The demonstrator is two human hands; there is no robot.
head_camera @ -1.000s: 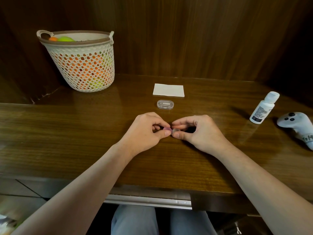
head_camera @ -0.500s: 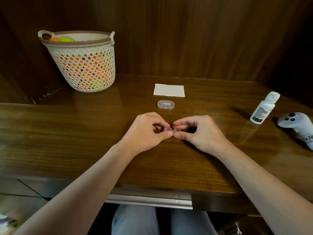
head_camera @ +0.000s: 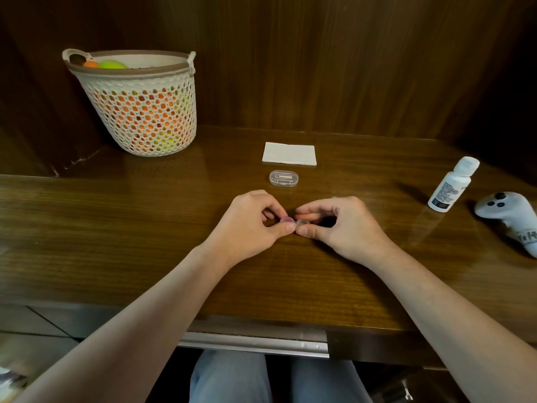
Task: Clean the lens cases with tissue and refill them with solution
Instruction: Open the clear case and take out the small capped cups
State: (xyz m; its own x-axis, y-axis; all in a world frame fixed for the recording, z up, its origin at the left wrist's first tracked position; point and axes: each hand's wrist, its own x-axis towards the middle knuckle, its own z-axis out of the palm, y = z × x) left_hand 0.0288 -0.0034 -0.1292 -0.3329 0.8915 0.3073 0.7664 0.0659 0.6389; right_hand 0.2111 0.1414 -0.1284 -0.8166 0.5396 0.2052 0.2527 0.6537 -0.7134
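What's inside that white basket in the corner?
The basket holds orange and yellow-green round things, seen over its rim and through its holes. What exactly they are, and whatever lies deeper, cannot be made out.

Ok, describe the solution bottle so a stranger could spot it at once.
On the wooden desk, look to the right side, beyond the right hand. The solution bottle stands beside a white game controller; it alone is upright, white-capped and labelled.
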